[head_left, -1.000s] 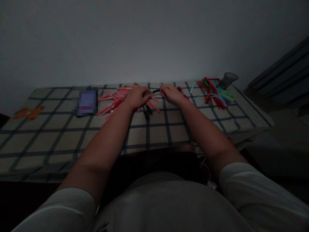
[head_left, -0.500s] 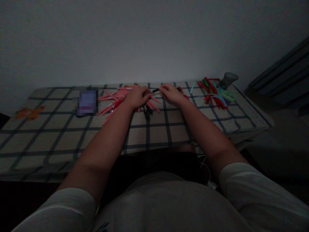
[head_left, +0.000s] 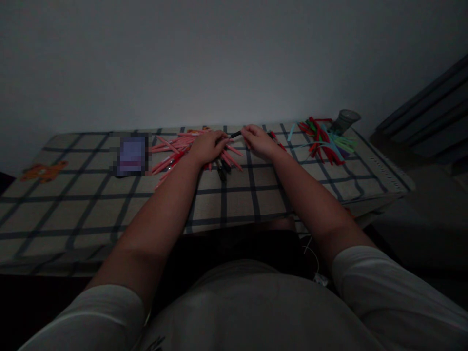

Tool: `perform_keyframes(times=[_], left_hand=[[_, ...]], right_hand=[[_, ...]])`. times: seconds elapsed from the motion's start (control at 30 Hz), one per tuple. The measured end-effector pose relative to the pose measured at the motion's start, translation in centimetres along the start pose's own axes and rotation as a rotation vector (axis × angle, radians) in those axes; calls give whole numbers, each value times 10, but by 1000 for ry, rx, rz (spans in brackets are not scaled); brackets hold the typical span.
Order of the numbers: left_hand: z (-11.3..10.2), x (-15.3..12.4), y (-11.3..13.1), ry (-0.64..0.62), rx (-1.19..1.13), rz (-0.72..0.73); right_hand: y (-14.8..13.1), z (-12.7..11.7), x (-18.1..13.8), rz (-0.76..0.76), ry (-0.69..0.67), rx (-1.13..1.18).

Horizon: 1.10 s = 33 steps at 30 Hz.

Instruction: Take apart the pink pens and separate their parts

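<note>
A slim black pen [head_left: 236, 134] spans the gap between my hands, just above the far half of the table. My left hand [head_left: 209, 146] is closed around its left end, partly covering a heap of pink pens [head_left: 175, 145]. At the other end, my right hand [head_left: 257, 140] pinches the pen between thumb and fingers. Below my left hand, a few black pens [head_left: 222, 173] poke out towards me. Red pens [head_left: 276, 140] lie right beside my right hand, partly hidden by it. In the dim light, fingertip detail is hard to make out.
A checked cloth [head_left: 237, 200] covers the table against the wall. To the left lie a blurred phone-like device [head_left: 132, 155] and an orange patterned shape [head_left: 44, 172]. To the right are red, green and blue strips [head_left: 325, 144] beside a grey cup-like container [head_left: 345, 121].
Both hands stay almost in place with the pen between them. The pen shows a slightly different tilt, its right end a little higher. The rest is unmoved.
</note>
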<state>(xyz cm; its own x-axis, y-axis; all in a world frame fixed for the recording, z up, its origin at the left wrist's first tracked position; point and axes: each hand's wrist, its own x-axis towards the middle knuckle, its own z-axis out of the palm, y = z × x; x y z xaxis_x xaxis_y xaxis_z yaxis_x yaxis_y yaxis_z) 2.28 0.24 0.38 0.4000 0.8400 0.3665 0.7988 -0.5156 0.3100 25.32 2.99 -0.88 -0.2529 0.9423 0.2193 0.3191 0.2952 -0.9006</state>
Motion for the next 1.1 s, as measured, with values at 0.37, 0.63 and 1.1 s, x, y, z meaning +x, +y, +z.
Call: perform_keyframes(times=[0.37,0.63,1.1], left_hand=[[0,0,-2,-36,26,10],[0,1,-2,-38,44,6],[3,0,-6,-6,-19,-15]], right_hand=[[-1,-4,-2,-12,-14,-96],[-2,-3,3,10,103,-48],[0,-2,3,-30,96,0]])
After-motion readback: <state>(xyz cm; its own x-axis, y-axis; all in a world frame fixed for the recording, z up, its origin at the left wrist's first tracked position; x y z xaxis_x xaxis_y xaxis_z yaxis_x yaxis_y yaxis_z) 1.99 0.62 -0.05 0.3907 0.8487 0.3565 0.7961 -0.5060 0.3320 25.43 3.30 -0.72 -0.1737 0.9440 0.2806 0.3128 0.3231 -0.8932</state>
